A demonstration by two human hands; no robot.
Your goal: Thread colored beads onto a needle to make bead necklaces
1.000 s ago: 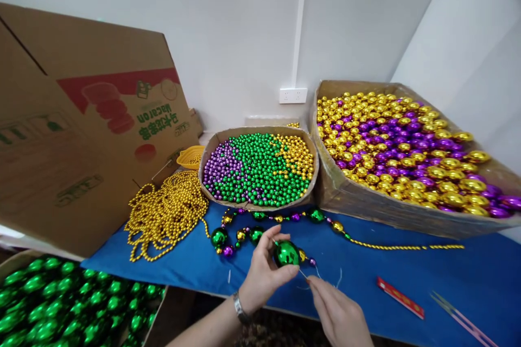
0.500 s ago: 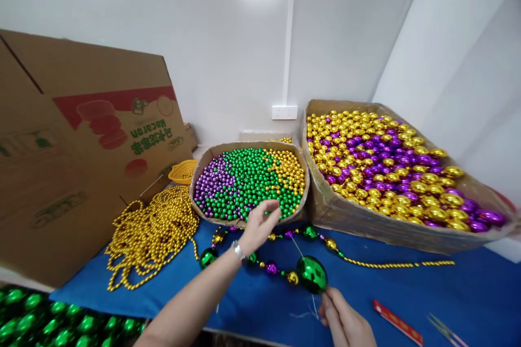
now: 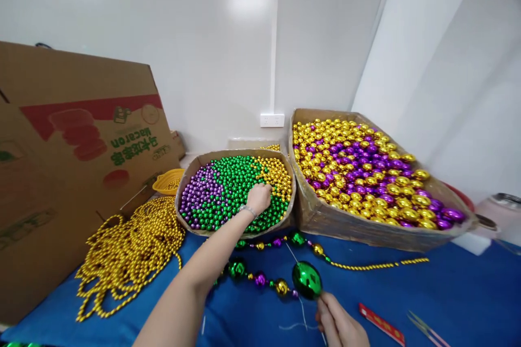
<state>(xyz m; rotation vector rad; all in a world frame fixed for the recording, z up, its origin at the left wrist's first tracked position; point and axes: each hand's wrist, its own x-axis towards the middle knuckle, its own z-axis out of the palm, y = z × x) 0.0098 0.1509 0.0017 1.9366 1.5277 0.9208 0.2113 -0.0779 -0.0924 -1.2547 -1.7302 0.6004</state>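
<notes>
Two bare hands are at work well apart; nearest, at five o'clock in the view, the right hand point(image 3: 342, 322) is pinched closed on the lower edge of a large green ball point(image 3: 307, 280), holding it up; a thin pale shaft, needle or taut thread I cannot tell, rises from its eleven o'clock side. Loose white thread point(image 3: 304, 314) trails below; at six o'clock, just beside the ball, lies the lower run of a beaded strand point(image 3: 260, 279), ending in a small lilac bead. Four to five o'clock holds a red packet point(image 3: 381, 324) and a pair of tweezers point(image 3: 425, 328) on the blue cloth point(image 3: 459, 287); beyond, an upper run lies strung, tailing off in fine gold beads towards four o'clock; the forearm hides whether the runs join. Judged from this, much is already strung; the ball looks not yet seated against the last bead, and the thread end is unfinished.

Farther up, the left hand point(image 3: 259, 198) dips into a tub point(image 3: 184, 219) of small beads, fingertips among green and gold; whether it grips one I cannot tell; gold bead strings point(image 3: 132, 252) heap at eight o'clock; a big carton point(image 3: 325, 222) of gold and purple balls fills three to four.
</notes>
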